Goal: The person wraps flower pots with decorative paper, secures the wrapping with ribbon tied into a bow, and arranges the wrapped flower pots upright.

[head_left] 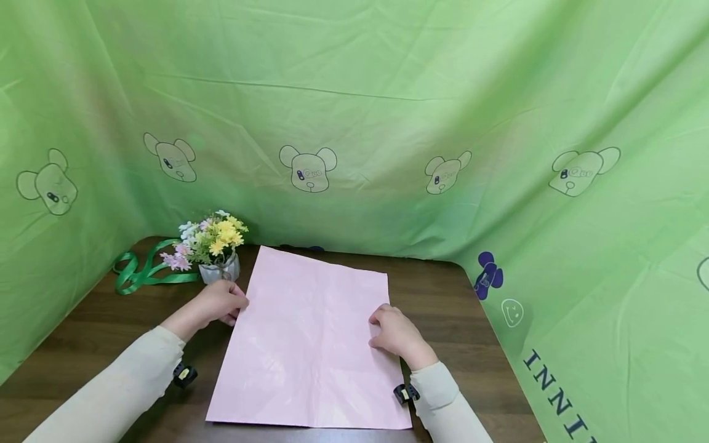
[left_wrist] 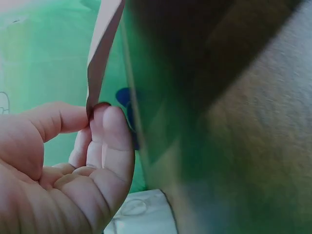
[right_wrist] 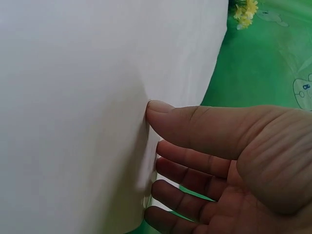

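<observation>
While pinching paper by one edge with the left hand, near flowers, holding the other between thumb and parted fingers of the right hand.

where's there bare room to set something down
On the right, bare wooden tabletop lies between the pink paper and green curtain; a smaller patch, between green ribbon and left sleeve. Back left is crowded with green ribbon and potted flowers.

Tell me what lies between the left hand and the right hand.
Only the pink paper lies there: in the head view it spans the stretch from the left hand to the right hand.
</observation>
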The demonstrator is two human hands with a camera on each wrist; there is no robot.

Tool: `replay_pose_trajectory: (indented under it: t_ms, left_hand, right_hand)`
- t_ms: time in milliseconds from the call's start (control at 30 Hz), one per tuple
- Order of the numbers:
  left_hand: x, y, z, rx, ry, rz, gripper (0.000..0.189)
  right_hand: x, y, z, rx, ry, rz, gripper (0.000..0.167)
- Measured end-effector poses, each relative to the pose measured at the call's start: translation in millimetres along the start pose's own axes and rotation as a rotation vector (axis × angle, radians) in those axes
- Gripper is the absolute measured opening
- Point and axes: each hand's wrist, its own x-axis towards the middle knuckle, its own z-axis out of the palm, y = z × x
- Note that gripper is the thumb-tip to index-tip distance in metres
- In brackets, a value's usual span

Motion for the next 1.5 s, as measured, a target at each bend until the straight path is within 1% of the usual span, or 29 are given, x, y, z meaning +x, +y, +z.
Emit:
replay_pose_trajectory:
  t_ms: [167, 333, 500, 600, 667, 833, 933, 1033, 1100, 1133, 1200, 1233, 1300, 1367, 1400, 1433, 1467, 1500]
  left_hand:
    - [2.6, -9.7, 2.5, 0.005, -0.015, -0.039, 0.016]
    - [3.7, -14.6, 4.8, 0.069, -0.012, -0.055, 0.014]
    - [8.3, -22.6, 6.3, 0.207, 0.004, -0.028, 0.013]
    - [10.7, -26.9, 6.9, 0.264, 0.008, -0.001, 0.016]
    - [12.4, -29.4, 8.3, 0.296, 0.009, 0.002, 0.018]
    - [15.6, -31.8, 12.8, 0.384, 0.021, 0.010, 0.023]
    - [16.8, -30.0, 15.3, 0.460, 0.043, 0.038, 0.020]
    - [16.5, -25.0, 19.1, 0.560, 0.075, 0.076, 0.016]
    - [15.4, -19.3, 22.9, 0.600, 0.095, 0.108, 0.014]
    - [15.0, -16.4, 25.1, 0.615, 0.106, 0.134, 0.012]
    - [14.8, -10.0, 30.3, 0.636, 0.127, 0.217, 0.010]
    - [15.2, -7.3, 32.8, 0.648, 0.135, 0.275, 0.009]
    - [16.3, -2.8, 38.1, 0.670, 0.132, 0.411, 0.009]
    - [17.9, -0.4, 42.8, 0.702, 0.100, 0.527, 0.017]
    - [18.5, 0.2, 45.0, 0.711, 0.068, 0.558, 0.024]
    - [18.4, 1.0, 47.0, 0.722, 0.033, 0.576, 0.032]
    - [18.0, 1.1, 48.6, 0.732, -0.006, 0.578, 0.039]
    - [17.4, 0.9, 50.2, 0.746, -0.041, 0.557, 0.046]
  right_hand:
    - [-0.3, 1.0, -1.6, 0.004, 0.008, -0.018, 0.037]
    - [-0.1, 1.5, -2.5, 0.001, 0.009, -0.031, 0.037]
    - [-0.2, 1.9, -3.1, 0.001, 0.001, -0.026, 0.037]
    - [0.1, 1.8, -2.7, 0.003, -0.004, -0.024, 0.036]
    - [0.6, 1.6, -1.8, 0.002, -0.005, -0.025, 0.036]
    - [1.0, 2.0, 1.1, -0.006, -0.005, -0.029, 0.037]
    - [0.8, 2.6, 1.8, -0.012, -0.002, -0.030, 0.038]
    - [1.1, 2.9, 2.2, -0.015, 0.002, -0.034, 0.038]
    - [0.7, 2.9, 2.2, -0.015, 0.003, -0.035, 0.038]
    - [0.3, 2.9, 2.1, -0.015, 0.003, -0.035, 0.038]
    - [-0.2, 2.8, 1.9, -0.015, 0.001, -0.035, 0.038]
    - [-0.2, 2.7, 1.6, -0.014, 0.001, -0.035, 0.038]
    - [-0.1, 2.5, 1.1, -0.015, -0.001, -0.035, 0.038]
    - [0.4, 2.3, 0.8, -0.015, 0.000, -0.034, 0.038]
    - [0.5, 2.2, 0.8, -0.015, 0.000, -0.035, 0.038]
    - [0.6, 2.2, 0.9, -0.014, 0.000, -0.035, 0.038]
    - [0.6, 2.1, 1.0, -0.014, -0.002, -0.035, 0.038]
    - [0.9, 2.0, 1.3, -0.014, -0.002, -0.036, 0.038]
